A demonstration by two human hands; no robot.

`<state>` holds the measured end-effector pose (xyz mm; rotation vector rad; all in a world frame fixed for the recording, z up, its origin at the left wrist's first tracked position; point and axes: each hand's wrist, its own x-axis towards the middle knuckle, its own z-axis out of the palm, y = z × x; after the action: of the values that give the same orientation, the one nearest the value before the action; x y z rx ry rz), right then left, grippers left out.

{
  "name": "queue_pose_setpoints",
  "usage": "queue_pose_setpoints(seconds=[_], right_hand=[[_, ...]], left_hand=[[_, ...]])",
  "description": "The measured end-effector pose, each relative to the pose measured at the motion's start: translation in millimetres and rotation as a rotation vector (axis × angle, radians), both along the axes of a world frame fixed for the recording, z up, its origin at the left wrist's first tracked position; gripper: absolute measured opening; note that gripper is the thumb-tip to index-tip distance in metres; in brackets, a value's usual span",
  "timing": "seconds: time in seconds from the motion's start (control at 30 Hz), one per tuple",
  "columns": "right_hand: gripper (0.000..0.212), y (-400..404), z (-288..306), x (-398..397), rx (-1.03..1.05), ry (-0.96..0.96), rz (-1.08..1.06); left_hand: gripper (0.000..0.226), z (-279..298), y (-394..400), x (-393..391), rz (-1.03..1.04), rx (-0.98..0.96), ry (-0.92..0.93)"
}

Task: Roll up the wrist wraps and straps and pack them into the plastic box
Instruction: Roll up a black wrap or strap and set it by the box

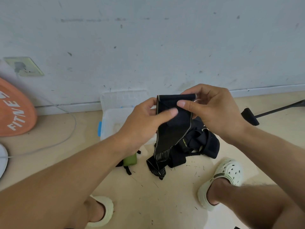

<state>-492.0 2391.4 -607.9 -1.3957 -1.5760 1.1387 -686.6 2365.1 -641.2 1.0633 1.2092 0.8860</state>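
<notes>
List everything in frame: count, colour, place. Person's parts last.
wrist wrap: 1, black with grey edging, held up in both hands
pile of wraps and straps: several, black, on floor below hands
rolled item: 1, green, on floor beside pile
plastic box: 1, clear with blue clip, open, against wall
disc: 1, orange, white lettering, far left
cable: 1, white, on floor at left
clogs: 2, pale green, on feet
left hand: grips wrap
right hand: pinches wrap's top end

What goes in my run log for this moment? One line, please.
step: rolling | left hand: holds wrist wrap | right hand: pinches its top edge | plastic box: open, behind | pile of straps: on floor
</notes>
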Motion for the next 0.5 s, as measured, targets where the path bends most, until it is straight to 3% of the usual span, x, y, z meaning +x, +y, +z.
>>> queue_pose_setpoints(seconds=[0.17,0.5], right_hand=[[0.012,0.8,-2.5,-2.3,-0.023,-0.020,-0.022],[0.013,-0.1,-0.9,-3.8,-0.050,-0.042,0.040]], left_hand=[[0.053,-5.1,-3.1,2.1,-0.025,0.104,0.102],[0.023,-3.4,-3.7,2.1,0.029,0.092,0.106]])
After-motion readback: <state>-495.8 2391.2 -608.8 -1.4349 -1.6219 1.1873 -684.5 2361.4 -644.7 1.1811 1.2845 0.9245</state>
